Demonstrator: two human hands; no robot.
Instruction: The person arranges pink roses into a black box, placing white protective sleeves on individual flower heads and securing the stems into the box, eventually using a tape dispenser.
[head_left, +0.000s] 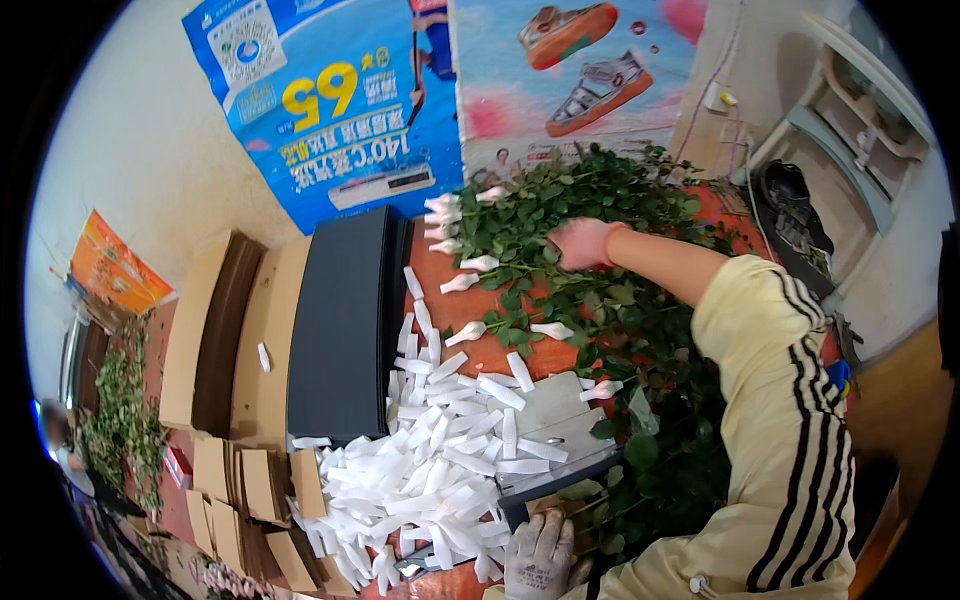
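Note:
My right hand (583, 244), in a pink glove, reaches into a pile of leafy rose stems (640, 210) at the far side of the table. Its fingers look closed among the leaves, which hide what they grip. Several rose heads in white foam sleeves (461, 283) point left from the pile. Near the front edge, my left hand (540, 558) wears a greyish-white glove. Its fingers are curled beside more leafy stems (660, 500); what they hold is hidden. To its upper left lies a big heap of loose white foam sleeves (430, 460).
A grey flat-topped case (555, 420) sits between heap and stems. Left stand a black box stack (340, 320), cardboard sheets (205, 330) and small cardboard pieces (255, 485). Posters (340, 110) cover the back wall. A white chair-like frame (860, 130) and black shoe (790, 215) are right.

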